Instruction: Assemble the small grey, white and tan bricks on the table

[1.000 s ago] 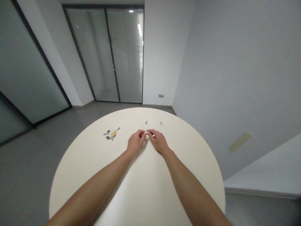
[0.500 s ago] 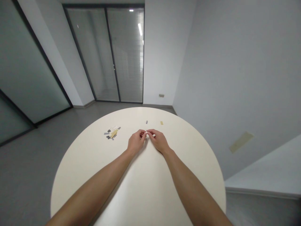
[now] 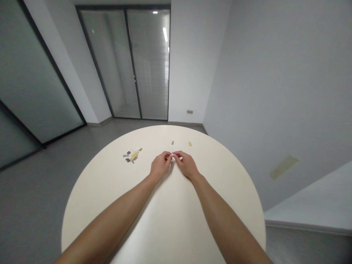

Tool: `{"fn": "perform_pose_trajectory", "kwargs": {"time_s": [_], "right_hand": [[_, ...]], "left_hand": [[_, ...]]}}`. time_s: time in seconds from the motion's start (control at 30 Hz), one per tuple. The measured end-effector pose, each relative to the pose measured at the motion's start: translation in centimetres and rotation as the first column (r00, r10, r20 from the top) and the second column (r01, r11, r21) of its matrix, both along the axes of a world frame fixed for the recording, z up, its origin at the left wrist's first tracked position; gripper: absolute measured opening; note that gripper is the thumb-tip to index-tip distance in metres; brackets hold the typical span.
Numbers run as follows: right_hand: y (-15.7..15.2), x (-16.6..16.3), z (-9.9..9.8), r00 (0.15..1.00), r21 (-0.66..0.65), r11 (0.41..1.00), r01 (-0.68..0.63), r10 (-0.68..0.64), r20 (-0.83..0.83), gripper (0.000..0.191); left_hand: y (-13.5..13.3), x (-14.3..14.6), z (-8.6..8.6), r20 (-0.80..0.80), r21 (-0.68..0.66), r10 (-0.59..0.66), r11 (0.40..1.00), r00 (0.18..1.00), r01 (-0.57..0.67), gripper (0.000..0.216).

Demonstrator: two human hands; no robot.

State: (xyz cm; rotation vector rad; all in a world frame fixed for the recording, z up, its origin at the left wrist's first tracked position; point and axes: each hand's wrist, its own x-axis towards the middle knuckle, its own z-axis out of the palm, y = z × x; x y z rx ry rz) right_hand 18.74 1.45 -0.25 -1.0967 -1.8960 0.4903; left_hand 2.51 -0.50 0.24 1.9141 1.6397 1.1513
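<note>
A round cream table (image 3: 220,190) is standing on a grey floor (image 3: 41,205) before glass doors (image 3: 148,62) with blinds. The left hand (image 3: 160,165) and right hand (image 3: 186,165) are closing narrowly, almost touching, pinching a small white strip (image 3: 173,156) between them. A heap of grey, white and yellow pieces (image 3: 132,155) is lying to the left, with a grey piece (image 3: 172,142) and a yellow piece (image 3: 190,143) sitting apart, beyond the hands.

Strip pile (image 3: 132,156) in way left of left hand (image 3: 160,165)
</note>
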Motion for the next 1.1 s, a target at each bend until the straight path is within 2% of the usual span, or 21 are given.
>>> {"fn": "perform_pose_trajectory", "kwargs": {"time_s": [0.63,1.1], "right_hand": [[-0.05,0.0,0.11,1.0,-0.004,1.0,0.001,-0.001,0.027,0.022],[0.03,-0.05,-0.05,0.999,0.002,0.999,0.037,-0.037,-0.03,0.022]], "left_hand": [[-0.38,-0.08,0.43,-0.018,0.021,-0.012,1.0,1.0,0.012,0.028],[-0.21,-0.09,0.25,-0.015,0.013,-0.009,1.0,1.0,0.009,0.029]]}}
